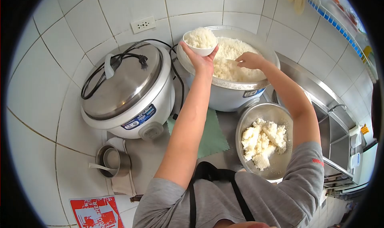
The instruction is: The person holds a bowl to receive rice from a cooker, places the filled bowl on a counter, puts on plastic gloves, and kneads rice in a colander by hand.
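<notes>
Rice cookers, two, along the table's (154,156) wall edge: one open (224,96), containing fluffy white rice (236,46); one lidded (128,84). Metal basin (285,162), one, toward front edge: clumped rice. Metal pot (125,167), one, left edge. White bowl (202,51), one, rice-heaped, gripped in left hand (203,62) beside open cooker. Right hand (252,61), apart from left, pinching pale utensil (231,61) in cooker's rice.

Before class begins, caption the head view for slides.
Left hand holds a bowl of rice, right hand a pale utensil in the open rice cooker.
</notes>
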Demonstrator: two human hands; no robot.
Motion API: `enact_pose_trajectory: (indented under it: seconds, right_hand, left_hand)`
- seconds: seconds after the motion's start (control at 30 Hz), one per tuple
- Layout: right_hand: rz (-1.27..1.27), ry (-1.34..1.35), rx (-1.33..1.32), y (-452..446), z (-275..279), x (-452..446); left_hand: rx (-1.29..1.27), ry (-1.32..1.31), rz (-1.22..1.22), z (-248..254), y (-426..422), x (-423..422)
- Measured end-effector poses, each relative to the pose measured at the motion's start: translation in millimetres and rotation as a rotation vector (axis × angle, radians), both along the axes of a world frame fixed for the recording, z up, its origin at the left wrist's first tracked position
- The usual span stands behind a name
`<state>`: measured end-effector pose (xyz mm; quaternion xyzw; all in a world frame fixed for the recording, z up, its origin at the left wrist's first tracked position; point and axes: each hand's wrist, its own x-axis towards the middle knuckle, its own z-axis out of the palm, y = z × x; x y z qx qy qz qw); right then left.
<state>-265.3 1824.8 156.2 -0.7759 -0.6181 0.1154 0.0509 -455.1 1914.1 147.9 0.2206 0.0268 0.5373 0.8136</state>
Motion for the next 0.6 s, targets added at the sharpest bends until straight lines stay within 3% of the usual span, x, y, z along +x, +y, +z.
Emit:
enact_pose_trajectory:
  seconds: [0.07,0.27,0.43,0.6]
  right_hand:
    - [0.103,0.057,0.125,4,-12,10]
    - [-0.019,0.486,-0.023,-1,-6,0]
    - [-0.158,0.581,0.117,-8,7,25]
    - [-0.253,0.434,0.341,-16,58,5]
  left_hand:
    - [-0.002,-0.001,0.012,0,1,2]
    - [0.024,0.06,0.143,-1,-1,2]
    - [0.013,0.218,0.271,-2,-5,5]
    - [0.085,0.31,-0.071,1,-1,5]
